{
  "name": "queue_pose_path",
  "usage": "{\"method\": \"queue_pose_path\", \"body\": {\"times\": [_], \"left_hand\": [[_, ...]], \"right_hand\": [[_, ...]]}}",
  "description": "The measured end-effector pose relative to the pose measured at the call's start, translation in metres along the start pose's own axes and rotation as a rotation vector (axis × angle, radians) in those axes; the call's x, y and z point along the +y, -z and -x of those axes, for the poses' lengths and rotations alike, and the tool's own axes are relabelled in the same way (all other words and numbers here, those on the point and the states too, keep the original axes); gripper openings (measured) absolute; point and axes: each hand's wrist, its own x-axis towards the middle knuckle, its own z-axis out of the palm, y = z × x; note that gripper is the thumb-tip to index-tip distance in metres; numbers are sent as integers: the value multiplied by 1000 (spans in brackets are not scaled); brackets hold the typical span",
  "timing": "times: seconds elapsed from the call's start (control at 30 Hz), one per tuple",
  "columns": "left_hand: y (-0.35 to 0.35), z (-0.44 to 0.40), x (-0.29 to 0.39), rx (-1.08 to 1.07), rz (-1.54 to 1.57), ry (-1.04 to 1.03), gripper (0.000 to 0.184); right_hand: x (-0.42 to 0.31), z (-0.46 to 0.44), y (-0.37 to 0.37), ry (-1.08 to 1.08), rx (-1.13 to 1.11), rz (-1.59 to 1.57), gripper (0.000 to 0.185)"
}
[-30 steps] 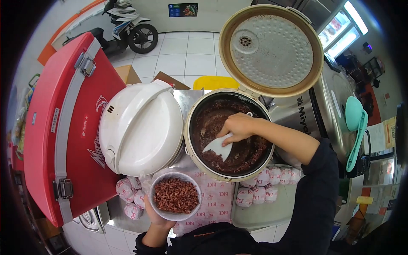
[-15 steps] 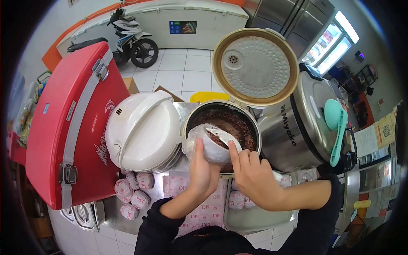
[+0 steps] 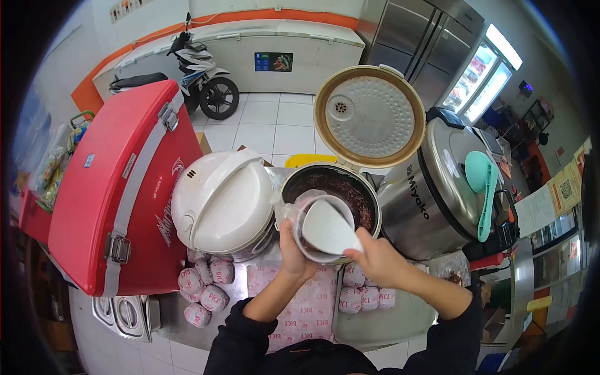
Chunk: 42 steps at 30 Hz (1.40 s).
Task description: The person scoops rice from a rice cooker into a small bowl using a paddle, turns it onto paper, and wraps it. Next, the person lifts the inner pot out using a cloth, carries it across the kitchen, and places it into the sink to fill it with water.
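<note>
I'm cupping the bowl [image 3: 317,256] in my left hand [image 3: 294,253], fingers half curled around its side, and holding it over the near rim of the open rice cooker [image 3: 375,199]. My right hand [image 3: 384,261] is closing tightly on the handle of the white paddle [image 3: 330,230], whose blade is crossing the bowl's mouth and hiding most of the inside. Wrapped bundles [image 3: 213,299] are sitting on the bench [image 3: 187,331], left of the printed paper [image 3: 300,309]; more are resting on the tray [image 3: 387,324].

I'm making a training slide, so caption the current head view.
Left hand holds a bowl, right hand a white paddle, at an open rice cooker.
</note>
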Motion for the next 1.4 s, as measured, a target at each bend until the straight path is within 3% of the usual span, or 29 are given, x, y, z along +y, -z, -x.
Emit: {"method": "queue_pose_path", "body": {"times": [0.1, 0.2, 0.3, 0.33, 0.37, 0.43, 0.53, 0.57, 0.7, 0.8, 0.87, 0.93, 1.0, 1.13, 1.2, 1.27, 1.33, 1.4], "left_hand": [[8, 0, 8, -162, -253, -34, 49], [8, -1, 12, -60, -313, 13, 47], [13, -3, 16, -18, -130, 103, 46], [17, -1, 16, -14, -129, 107, 46], [21, 0, 18, -39, -81, 78, 46], [35, 6, 29, -170, 50, 63, 47], [60, 27, 47, -102, -44, 56, 54], [67, 39, 49, -42, 39, 121, 56], [105, 75, 43, 89, 217, 312, 57], [133, 95, 32, 168, 286, 381, 56], [147, 103, 27, 197, 372, 432, 56], [162, 112, 21, 209, 70, 305, 54], [173, 115, 17, 152, 69, 318, 56], [177, 114, 3, 275, -1, 386, 56], [174, 111, 0, 277, -29, 412, 56], [172, 108, 1, 274, -58, 412, 59], [171, 103, 0, 274, -71, 416, 62], [176, 93, 2, 117, 151, 475, 68]], "right_hand": [[0, -2, -12, -43, -6, 143, 43], [-4, -2, -9, -82, 8, 320, 46], [-11, -5, 8, -104, -1, 422, 46], [-7, -7, 17, -24, -17, 403, 46], [-3, -10, 26, 59, -37, 384, 46], [-12, -10, 49, -18, 19, 335, 40], [2, -28, 66, -43, 141, 308, 30], [17, -50, 61, -77, 29, 546, 27], [74, -104, 0, 83, -52, 1032, 11], [71, -120, -49, -78, -175, 1210, 10], [46, -109, -56, -26, -316, 1216, 13], [37, -105, -51, 28, -332, 1107, 12], [32, -108, -40, 76, -345, 988, 12], [47, -133, -32, -16, -188, 892, 8], [57, -128, -52, 147, -150, 1102, 10], [37, -113, -46, 273, -329, 1002, 10], [11, -113, -14, 223, -542, 869, 9], [5, -118, 14, 236, -465, 879, 9]]}}
